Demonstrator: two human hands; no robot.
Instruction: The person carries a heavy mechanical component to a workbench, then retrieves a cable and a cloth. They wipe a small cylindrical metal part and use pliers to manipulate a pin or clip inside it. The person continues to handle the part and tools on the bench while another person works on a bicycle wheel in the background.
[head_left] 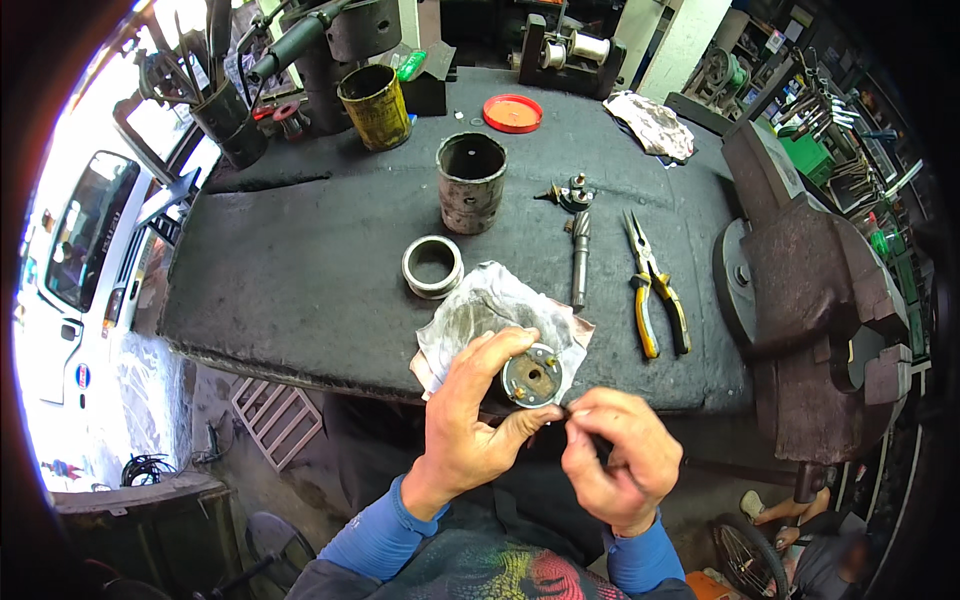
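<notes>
My left hand point(476, 420) grips a round metal end plate point(532, 376) by its rim, thumb below and fingers above. The plate has a central hole and small brass-coloured fittings on its face. Close to its lower right edge, my right hand point(622, 455) is closed in a pinch; what lies between those fingertips is too small to make out. Beneath and behind the plate a stained white cloth point(480, 303) is spread at the bench's front edge. A metal ring point(433, 267) and an open metal cylinder point(471, 184) stand beyond the cloth.
On the dark bench point(270, 250) lie yellow-handled long-nose pliers point(655, 285), a toothed metal shaft point(581, 260) and a small terminal part point(573, 193). Farther back are a yellow can point(376, 107), a red lid point(513, 114) and a rag point(652, 126). A large vise point(815, 310) occupies the right.
</notes>
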